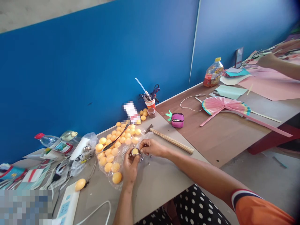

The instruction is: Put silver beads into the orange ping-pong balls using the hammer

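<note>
My left hand (130, 167) is closed around a small orange ball (135, 152) with something shiny and metallic on it. My right hand (152, 147) pinches at the same ball from the right, fingers curled together. Both hands hover just above the grey table (154, 184). To their left lies a clear plastic bag (112, 153) spilling several orange balls. A wooden-handled hammer (172, 140) rests on the table just beyond my right hand.
A paper cup with scissors and a straw (150, 100), a pink pouch (177, 120), a pink paper fan (222, 106), water bottles (55, 142) and a power strip (67, 206) lie around. Another person's hands (274, 59) work on pink paper at the far right.
</note>
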Tool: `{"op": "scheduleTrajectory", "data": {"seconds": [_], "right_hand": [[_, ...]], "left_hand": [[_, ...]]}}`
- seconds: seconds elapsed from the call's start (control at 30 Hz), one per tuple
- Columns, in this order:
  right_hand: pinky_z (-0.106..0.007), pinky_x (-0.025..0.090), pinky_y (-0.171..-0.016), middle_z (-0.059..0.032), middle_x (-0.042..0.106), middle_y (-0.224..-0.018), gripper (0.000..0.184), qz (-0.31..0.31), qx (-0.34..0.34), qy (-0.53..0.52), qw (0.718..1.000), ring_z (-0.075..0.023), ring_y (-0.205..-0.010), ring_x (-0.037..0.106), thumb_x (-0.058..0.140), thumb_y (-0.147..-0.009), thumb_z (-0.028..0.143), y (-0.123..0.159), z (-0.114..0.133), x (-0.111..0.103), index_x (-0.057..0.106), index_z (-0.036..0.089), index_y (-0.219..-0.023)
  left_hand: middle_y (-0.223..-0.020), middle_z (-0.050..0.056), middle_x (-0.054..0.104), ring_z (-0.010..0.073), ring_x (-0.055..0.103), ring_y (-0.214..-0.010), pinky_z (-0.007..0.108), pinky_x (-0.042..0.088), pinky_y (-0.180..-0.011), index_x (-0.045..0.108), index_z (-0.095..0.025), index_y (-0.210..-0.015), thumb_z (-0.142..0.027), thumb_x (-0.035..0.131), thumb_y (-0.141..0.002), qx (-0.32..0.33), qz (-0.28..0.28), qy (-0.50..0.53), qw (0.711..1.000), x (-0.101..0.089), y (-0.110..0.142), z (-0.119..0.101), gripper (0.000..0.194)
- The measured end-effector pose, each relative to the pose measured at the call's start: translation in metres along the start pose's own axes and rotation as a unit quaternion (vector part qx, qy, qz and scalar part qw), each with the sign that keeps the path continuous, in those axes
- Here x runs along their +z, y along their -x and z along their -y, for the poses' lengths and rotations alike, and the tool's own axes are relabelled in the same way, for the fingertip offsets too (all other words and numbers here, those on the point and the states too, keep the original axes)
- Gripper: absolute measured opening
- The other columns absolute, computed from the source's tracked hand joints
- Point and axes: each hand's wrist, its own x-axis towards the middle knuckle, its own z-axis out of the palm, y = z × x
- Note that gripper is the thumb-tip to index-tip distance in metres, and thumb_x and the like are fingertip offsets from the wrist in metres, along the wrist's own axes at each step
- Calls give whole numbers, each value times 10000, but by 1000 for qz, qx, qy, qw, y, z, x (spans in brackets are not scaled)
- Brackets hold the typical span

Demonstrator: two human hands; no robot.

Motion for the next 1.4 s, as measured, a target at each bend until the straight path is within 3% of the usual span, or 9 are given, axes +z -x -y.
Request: {"op": "scheduleTrajectory", "data": {"seconds": [0.13, 0.33, 0.47, 0.63, 0.73, 0.83, 1.03, 1.2, 1.4], "right_hand": [[-201, 405, -575, 12, 611, -673, 65, 53, -24, 164, 985, -98, -615, 524, 597, -689, 122, 2, 11, -22, 635, 143, -738], [-249, 413, -653, -76, 692, -889, 207, 32, -34, 461, 886, -186, -767, 596, 609, -691, 109, 1, 3, -27, 709, 153, -866], [-256, 396, -608, -94, 690, -916, 217, 32, -39, 533, 844, -200, -754, 593, 557, -713, 100, 1, -9, -22, 712, 165, -851], [-240, 342, -544, -85, 671, -852, 164, 31, -56, 543, 837, -163, -674, 554, 546, -715, 93, 2, -13, -19, 688, 159, -765], [-237, 349, -558, -89, 658, -874, 145, 10, -73, 504, 861, -154, -681, 551, 540, -706, 83, 2, -9, -19, 668, 143, -741], [-228, 379, -598, -63, 650, -799, 141, -23, -99, 414, 905, -140, -681, 552, 533, -651, 33, 2, -2, -17, 624, 135, -687], [-210, 357, -492, 41, 544, -568, 84, -31, -40, 99, 994, -89, -491, 480, 551, -663, 83, -1, 2, -11, 544, 163, -688], [-206, 308, -459, 69, 498, -486, 148, 4, -47, -93, 995, -58, -431, 397, 668, -699, 265, -1, 3, -9, 581, 146, -692], [-219, 353, -507, 35, 603, -596, 295, 48, -3, -209, 977, -69, -487, 494, 791, -616, 335, 1, 2, -5, 635, 130, -759]], "left_hand": [[-1024, 71, 651, 205, 630, -888, 334, 510, -791, 543, -192, -1201, -398, 707, -730, -9, 3, 48, 999, -3, -2, 5, 540], [-1204, 92, 596, 219, 611, -999, 353, 514, -845, 525, -225, -1225, -345, 715, -730, 10, -7, 107, 994, -4, -3, 10, 543], [-1169, 90, 617, 224, 619, -1004, 353, 515, -845, 526, -213, -1211, -340, 704, -742, 12, 0, 108, 994, -5, -3, 10, 518], [-1075, 76, 650, 221, 636, -947, 346, 515, -816, 543, -200, -1195, -355, 686, -759, 10, 7, 78, 997, -6, -3, 11, 484], [-1104, 74, 639, 224, 621, -986, 344, 511, -824, 543, -210, -1197, -354, 677, -770, 11, 11, 77, 997, -7, -3, 11, 470], [-1120, 76, 630, 220, 613, -990, 342, 511, -823, 540, -212, -1202, -361, 665, -781, 15, 13, 75, 997, -7, -3, 11, 464], [-1135, 82, 626, 220, 624, -959, 349, 507, -824, 542, -220, -1201, -395, 666, -780, 17, 10, 55, 998, -7, -3, 9, 473], [-1123, 64, 625, 216, 655, -921, 356, 508, -822, 518, -244, -1220, -360, 686, -775, -2, 39, 111, 993, -6, -1, 6, 489], [-1160, 69, 624, 230, 617, -1029, 342, 506, -844, 536, -248, -1214, -329, 717, -744, -4, 46, 133, 990, -4, -1, 6, 510]]}}
